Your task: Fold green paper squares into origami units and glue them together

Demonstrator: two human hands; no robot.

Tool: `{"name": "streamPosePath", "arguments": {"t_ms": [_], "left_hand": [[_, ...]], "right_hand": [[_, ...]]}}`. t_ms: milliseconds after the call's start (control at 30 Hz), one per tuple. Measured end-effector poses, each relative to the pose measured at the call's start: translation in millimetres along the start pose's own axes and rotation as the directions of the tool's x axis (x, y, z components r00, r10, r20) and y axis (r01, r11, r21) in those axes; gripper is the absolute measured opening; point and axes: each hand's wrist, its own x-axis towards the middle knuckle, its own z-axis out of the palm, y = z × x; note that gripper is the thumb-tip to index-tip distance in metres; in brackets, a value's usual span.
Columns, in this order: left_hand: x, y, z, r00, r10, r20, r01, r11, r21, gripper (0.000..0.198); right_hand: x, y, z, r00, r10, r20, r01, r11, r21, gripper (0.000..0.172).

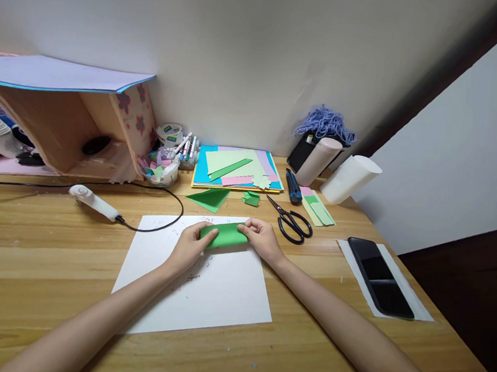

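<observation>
Between my two hands is a strip of green paper (226,236), held level above a white sheet (222,298) with small dark marks. My left hand (191,244) pinches its left end, thumb on top. At the right end, my right hand (262,238) grips the upper corner between thumb and fingers. Just beyond the strip lie a green paper triangle (209,199) and a small folded green piece (251,198). Black-handled scissors (292,221) rest to the right of my right hand, blades pointing away to the left.
Behind stands a stack of coloured paper (239,168). A box cutter (293,187), paper strips (318,207) and two white rolls, one here (350,180), sit at the right. A phone (380,276) lies near the right edge. A corded white tool (94,202) is at left, by a cardboard box (135,120).
</observation>
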Motion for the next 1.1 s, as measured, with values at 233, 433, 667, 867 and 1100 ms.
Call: {"name": "streamPosePath", "arguments": {"t_ms": [233, 433, 667, 867, 1100], "left_hand": [[7, 7, -9.7, 0.972, -0.039, 0.230, -0.004, 0.983, 0.184, 0.027], [5, 11, -7.9, 0.952, 0.035, 0.304, -0.140, 0.933, 0.331, 0.036], [-4, 18, -0.3, 0.990, 0.139, -0.024, -0.125, 0.941, 0.315, 0.032], [-11, 14, 5.2, 0.987, 0.148, -0.057, -0.128, 0.957, 0.260, 0.029], [-11, 7, 7.4, 0.995, 0.079, -0.061, -0.069, 0.984, 0.162, 0.029]], "right_hand": [[-5, -5, 4, 0.993, -0.053, 0.110, 0.060, 0.996, -0.065, 0.033], [-7, -8, 7, 0.988, -0.024, 0.156, 0.024, 1.000, -0.004, 0.030], [-11, -18, 19, 0.957, 0.108, 0.269, -0.189, 0.935, 0.298, 0.036], [-21, -20, 34, 0.974, 0.099, 0.205, -0.148, 0.959, 0.240, 0.029], [-20, -13, 32, 0.982, 0.076, 0.176, -0.107, 0.978, 0.177, 0.031]]}}
